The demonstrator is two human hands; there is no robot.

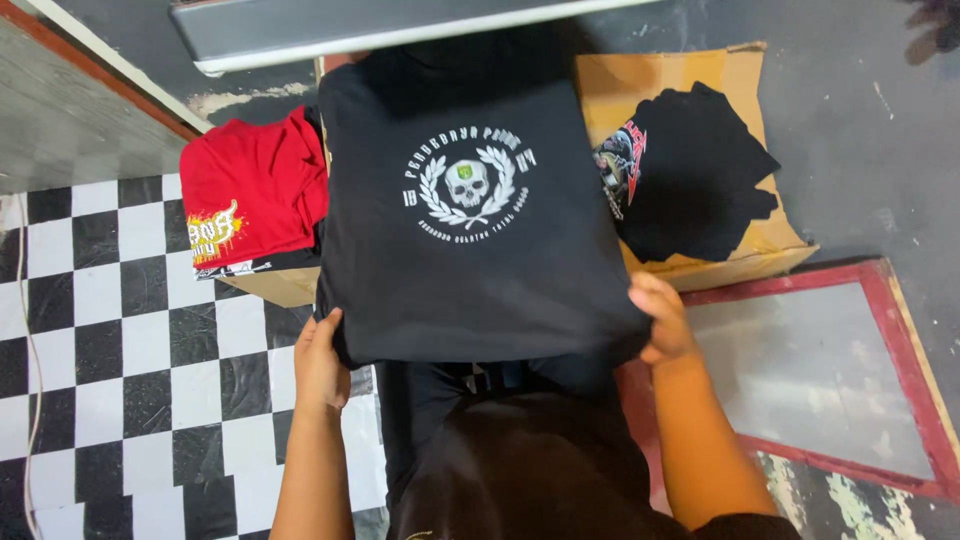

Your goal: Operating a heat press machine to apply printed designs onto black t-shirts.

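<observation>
A folded black t-shirt (470, 260) with a white skull-and-wreath print faces up in the middle of the head view. My left hand (320, 365) grips its lower left corner and my right hand (662, 318) grips its lower right corner. More black cloth (480, 385) lies under it, close to my body.
A folded red shirt (250, 195) with a yellow print lies to the left, on cardboard. To the right, another black printed shirt (690, 175) rests on a cardboard box (745, 255). A red-framed screen (830, 380) lies at lower right. Checkered floor (110, 330) is at left, a grey ledge (380, 25) above.
</observation>
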